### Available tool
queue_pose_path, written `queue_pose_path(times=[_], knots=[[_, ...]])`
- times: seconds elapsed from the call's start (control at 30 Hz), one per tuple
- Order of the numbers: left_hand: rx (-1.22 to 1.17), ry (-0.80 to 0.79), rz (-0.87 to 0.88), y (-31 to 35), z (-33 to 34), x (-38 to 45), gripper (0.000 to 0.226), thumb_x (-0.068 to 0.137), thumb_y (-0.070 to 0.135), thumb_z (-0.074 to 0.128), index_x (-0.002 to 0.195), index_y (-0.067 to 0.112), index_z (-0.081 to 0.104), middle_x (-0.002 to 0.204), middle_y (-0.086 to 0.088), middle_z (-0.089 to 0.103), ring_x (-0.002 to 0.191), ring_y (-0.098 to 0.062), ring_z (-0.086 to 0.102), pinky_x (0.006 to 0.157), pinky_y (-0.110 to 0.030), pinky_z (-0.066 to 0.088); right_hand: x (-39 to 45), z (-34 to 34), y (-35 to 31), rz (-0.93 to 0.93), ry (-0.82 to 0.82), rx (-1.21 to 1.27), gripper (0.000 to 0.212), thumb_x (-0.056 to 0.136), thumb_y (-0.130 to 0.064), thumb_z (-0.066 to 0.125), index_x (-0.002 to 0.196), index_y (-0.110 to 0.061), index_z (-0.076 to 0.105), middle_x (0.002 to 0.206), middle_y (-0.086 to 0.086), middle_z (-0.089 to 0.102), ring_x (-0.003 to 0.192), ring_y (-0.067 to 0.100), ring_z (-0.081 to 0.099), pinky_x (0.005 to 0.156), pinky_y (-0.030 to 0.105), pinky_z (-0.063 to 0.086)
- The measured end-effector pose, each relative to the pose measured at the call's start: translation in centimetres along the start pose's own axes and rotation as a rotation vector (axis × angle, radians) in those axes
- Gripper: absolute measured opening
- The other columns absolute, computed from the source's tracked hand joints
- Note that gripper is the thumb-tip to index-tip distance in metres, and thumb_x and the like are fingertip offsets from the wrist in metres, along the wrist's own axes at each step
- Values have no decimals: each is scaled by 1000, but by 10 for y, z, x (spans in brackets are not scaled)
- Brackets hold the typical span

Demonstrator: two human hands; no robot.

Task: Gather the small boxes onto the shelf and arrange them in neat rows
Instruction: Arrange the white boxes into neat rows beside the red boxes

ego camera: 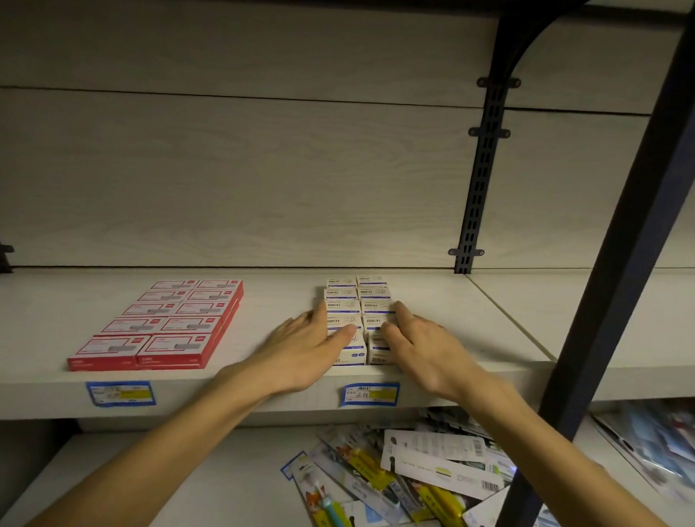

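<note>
I have the white boxes (355,315) at frame centre on the shelf (475,308), two columns with long axis running front to back. My left hand (310,349) and right hand (417,350) flank the stack equally, fingers straight and pressing its sides, gripping nothing. Red boxes (168,323) lie centre-left.

We are counting ten red boxes (168,321) lying in two columns of five on the left of the shelf (475,308), about ten white boxes (356,303) showing in two columns on its right, partly hidden, and two blue-edged labels (120,393) sticking to its near edge.
</note>
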State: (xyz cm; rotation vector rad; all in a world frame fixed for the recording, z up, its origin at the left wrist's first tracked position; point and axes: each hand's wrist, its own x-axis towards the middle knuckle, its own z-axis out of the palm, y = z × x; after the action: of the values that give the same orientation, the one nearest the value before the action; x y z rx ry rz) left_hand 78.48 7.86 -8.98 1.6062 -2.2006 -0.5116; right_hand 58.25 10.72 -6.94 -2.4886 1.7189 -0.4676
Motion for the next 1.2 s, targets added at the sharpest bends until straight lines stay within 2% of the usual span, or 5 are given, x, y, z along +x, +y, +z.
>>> queue_pose_path(times=[0.4, 0.67, 0.8, 0.93, 1.2], knots=[[216, 61, 82, 6, 1, -45, 76, 94, 74, 18, 157, 33, 17, 154, 10, 40, 137, -11, 39, 118, -38, 32, -45, 13, -8, -12, 134, 77, 46, 105, -36, 23, 147, -18, 29, 141, -4, 54, 118, 10, 52, 113, 31, 24], [154, -17, 75, 11, -7, -46, 61, 105, 55, 20, 160, 32, 12, 160, 9, 35, 140, -15, 42, 111, -33, 34, -44, 17, -9, -47, 189, 44, 38, 105, -40, 27, 136, -20, 36, 130, -7, 60, 105, 10, 56, 103, 29, 36], [93, -54, 63, 12, -14, -46, 62, 102, 62, 15, 159, 37, 15, 157, 7, 41, 135, -17, 47, 109, -35, 38, -39, 4, -13, 26, 226, 101, 32, 105, -42, 30, 115, -18, 49, 101, 3, 69, 88, 22, 64, 72, 28, 48], [69, 46, -59, 12, -24, -28, 67, 104, 61, 18, 159, 25, 14, 151, -2, 48, 130, -24, 52, 99, -32, 40, -12, -11, -9, 150, 218, 131, 47, 106, -42, 31, 128, -6, 49, 120, 15, 64, 106, 32, 60, 87, 38, 45], [62, -38, -33, 14, -6, -14, 61, 106, 54, 20, 161, 35, 2, 161, 3, 36, 141, -20, 42, 114, -37, 34, 13, 13, 5, 103, 67, 202, 29, 102, -46, 31, 109, -21, 45, 108, 2, 67, 82, 17, 60, 64, 31, 40]])
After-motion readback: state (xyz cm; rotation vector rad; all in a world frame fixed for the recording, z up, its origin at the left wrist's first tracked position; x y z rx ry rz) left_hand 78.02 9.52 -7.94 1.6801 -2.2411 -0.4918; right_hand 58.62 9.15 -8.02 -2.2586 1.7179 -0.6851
